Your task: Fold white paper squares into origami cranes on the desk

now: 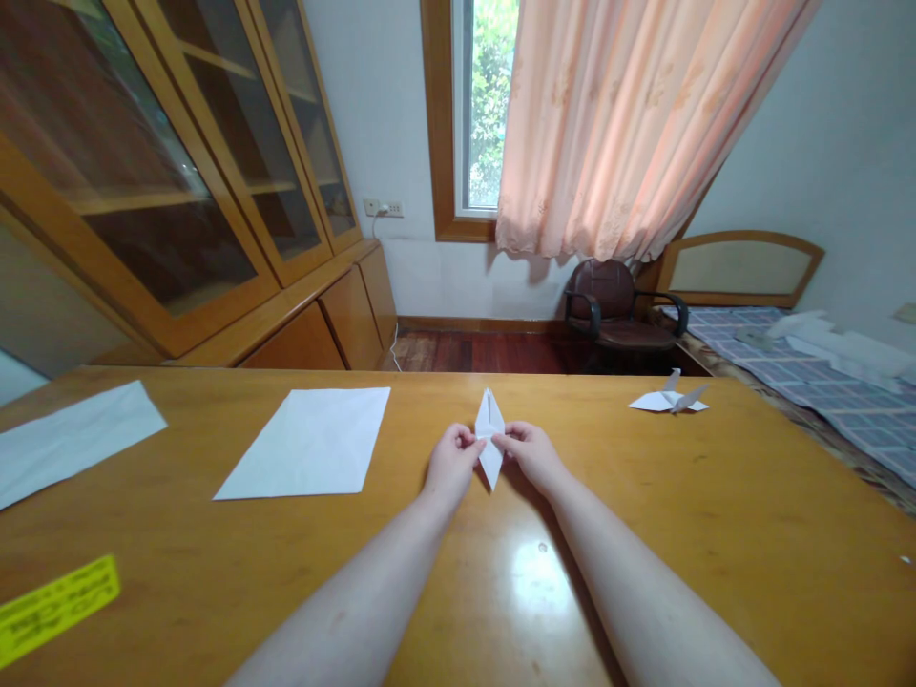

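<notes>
Folded paper pinched between two hands near the far edge

The left hand (452, 460) and the right hand (533, 453) are both clamped on a folded white paper (490, 462), thumbs over its middle and fingers at its sides. The piece is a narrow diamond, its points directed away from and toward the person, just above or on the wooden surface (794, 544); which of the two cannot be told. To its left lies a flat white sheet (307, 444), and farther left another sheet (78, 437), cut by the frame. A folded paper bird (671, 403) rests well to the right. A yellow label (58, 611) is at the near left, its writing too blurred to read.

Behind, on the left, stands a wooden cabinet (259, 248) with three glass doors, all closed. Pale shelves (135, 202) cross its dark inside; reflections hide much of what is there. Closed wooden doors (293, 339) run beneath it. On the right, a bed (759, 353) bears a checked cover and a whitish, crumpled-looking item (844, 348) that is hard to identify.
</notes>
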The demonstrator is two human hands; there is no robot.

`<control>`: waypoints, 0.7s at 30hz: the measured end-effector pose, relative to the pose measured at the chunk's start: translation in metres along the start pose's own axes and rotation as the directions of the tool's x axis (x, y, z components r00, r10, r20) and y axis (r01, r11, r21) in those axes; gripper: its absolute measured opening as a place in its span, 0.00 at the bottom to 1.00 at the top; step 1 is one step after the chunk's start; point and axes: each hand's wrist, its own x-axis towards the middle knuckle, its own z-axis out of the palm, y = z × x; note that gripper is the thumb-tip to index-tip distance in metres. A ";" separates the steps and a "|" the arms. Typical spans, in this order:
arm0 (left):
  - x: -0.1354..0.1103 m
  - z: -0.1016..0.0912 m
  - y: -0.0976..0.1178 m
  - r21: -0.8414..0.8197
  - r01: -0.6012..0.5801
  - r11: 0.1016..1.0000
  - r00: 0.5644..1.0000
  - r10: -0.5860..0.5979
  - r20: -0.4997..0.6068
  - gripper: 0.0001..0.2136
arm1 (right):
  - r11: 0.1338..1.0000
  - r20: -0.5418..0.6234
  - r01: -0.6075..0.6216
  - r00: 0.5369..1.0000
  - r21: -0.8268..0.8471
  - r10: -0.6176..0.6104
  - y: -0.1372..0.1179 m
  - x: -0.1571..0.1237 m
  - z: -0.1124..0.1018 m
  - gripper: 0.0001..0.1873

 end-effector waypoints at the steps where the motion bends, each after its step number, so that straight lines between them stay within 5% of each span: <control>1: 0.000 0.000 0.000 -0.003 0.004 1.000 1.000 -0.004 0.001 0.12 | 1.000 -0.003 0.006 1.000 -0.011 -0.006 0.000 0.000 0.000 0.14; 21: -0.002 0.002 0.004 -0.068 0.031 0.997 0.999 -0.030 0.023 0.15 | 1.000 -0.008 0.002 1.000 0.013 -0.002 -0.002 -0.002 0.002 0.14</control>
